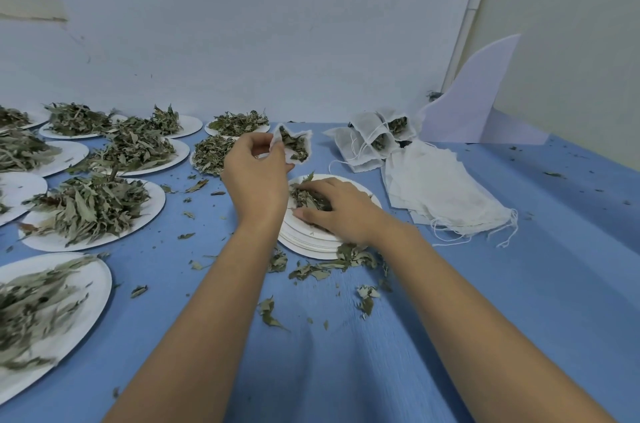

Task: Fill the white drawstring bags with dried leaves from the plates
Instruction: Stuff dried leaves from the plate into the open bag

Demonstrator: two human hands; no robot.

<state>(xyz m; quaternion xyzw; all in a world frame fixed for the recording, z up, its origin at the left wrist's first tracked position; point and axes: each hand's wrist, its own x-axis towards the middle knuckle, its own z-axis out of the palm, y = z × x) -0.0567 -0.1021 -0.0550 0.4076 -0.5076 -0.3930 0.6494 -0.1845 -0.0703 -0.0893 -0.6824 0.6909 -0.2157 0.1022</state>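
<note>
My left hand (pixel 256 176) pinches the part-filled bag (pixel 294 145) by its rim, mouth open, just behind the plate stack (pixel 311 247). My right hand (pixel 332 208) is on top of the stack, fingers curled round the leaves (pixel 303 195). Best approach: take small pinches, hold the mouth wide, and load over the stack so spill lands there.

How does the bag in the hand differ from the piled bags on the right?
The held bag is open with leaves inside; the piled bags lie flat, seemingly empty. The left hand holds the held bag up; the piled bags rest on the table. Both are white.
</note>
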